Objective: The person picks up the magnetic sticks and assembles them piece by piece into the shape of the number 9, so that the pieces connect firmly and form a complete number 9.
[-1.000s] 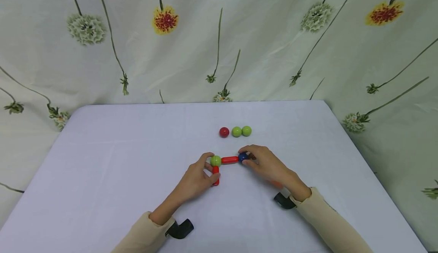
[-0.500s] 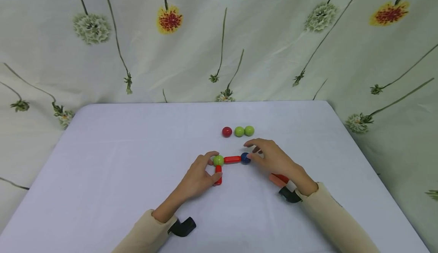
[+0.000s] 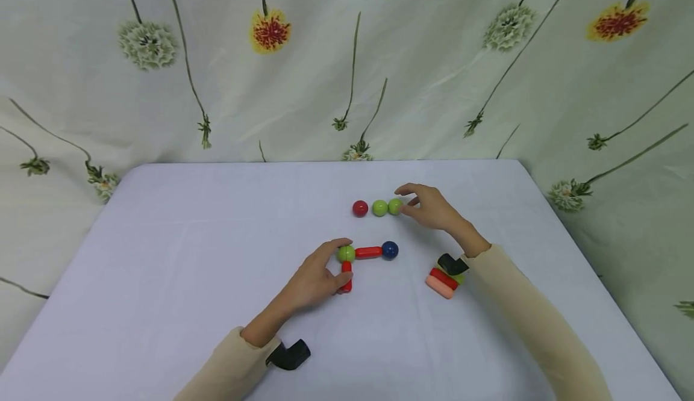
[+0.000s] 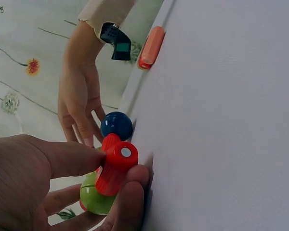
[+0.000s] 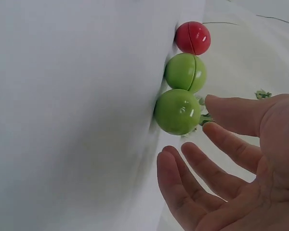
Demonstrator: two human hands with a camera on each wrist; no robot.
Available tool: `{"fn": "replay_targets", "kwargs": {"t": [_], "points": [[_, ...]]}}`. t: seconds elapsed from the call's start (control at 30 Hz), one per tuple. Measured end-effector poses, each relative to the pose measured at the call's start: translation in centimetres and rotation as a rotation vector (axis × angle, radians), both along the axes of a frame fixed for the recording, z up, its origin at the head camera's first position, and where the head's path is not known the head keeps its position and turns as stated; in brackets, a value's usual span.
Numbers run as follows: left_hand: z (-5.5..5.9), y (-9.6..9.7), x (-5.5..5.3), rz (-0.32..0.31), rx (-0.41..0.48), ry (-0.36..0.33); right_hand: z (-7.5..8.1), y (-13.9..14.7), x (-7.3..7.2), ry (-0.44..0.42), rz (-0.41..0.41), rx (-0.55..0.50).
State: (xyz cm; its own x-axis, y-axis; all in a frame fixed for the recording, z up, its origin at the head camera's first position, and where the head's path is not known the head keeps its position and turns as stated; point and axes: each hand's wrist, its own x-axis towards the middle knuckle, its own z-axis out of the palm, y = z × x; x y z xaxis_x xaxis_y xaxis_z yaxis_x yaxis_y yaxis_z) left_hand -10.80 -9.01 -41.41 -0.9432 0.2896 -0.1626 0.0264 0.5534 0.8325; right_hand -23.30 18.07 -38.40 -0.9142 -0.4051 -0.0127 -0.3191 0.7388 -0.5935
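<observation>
My left hand [image 3: 311, 280] pinches a red rod [image 4: 113, 178] between thumb and fingers; the rod's near end shows a silvery disc. That rod joins a green ball [image 3: 346, 253], with the index finger lying by it. From the ball a second red rod [image 3: 368, 253] runs right to a blue ball [image 3: 390, 250], forming an L shape on the table. Farther back, my right hand [image 3: 434, 209] hovers with spread fingers beside a green ball [image 5: 177, 112], a small gap between them. Another green ball [image 5: 185, 72] and a red ball [image 5: 192, 38] continue that row.
At the right, a salmon rod [image 3: 439, 287] lies beside a red rod [image 3: 444, 279] and a light green piece partly under the right wrist's black camera mount [image 3: 452, 264]. The white table [image 3: 162, 256] ends at a flower-printed cloth [image 3: 309, 88] behind.
My right hand has let go of the blue ball and moved back and right to the row of balls. The rods at the right have come into view. The left hand keeps its hold.
</observation>
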Motion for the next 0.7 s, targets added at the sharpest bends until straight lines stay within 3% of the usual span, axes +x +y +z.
{"fn": "replay_targets", "kwargs": {"t": [0.2,0.47,0.7], "points": [[0.0,-0.4,-0.7,-0.064,0.037,-0.053,-0.6,-0.2,-0.9,-0.108,-0.017,-0.012],[0.2,-0.7,-1.9,-0.134,0.084,-0.142,-0.8,-0.3,-1.3,-0.127,-0.021,0.003],[0.2,-0.9,-2.0,-0.147,0.091,-0.181,-0.8,-0.4,-1.4,-0.117,-0.01,0.024]]}}
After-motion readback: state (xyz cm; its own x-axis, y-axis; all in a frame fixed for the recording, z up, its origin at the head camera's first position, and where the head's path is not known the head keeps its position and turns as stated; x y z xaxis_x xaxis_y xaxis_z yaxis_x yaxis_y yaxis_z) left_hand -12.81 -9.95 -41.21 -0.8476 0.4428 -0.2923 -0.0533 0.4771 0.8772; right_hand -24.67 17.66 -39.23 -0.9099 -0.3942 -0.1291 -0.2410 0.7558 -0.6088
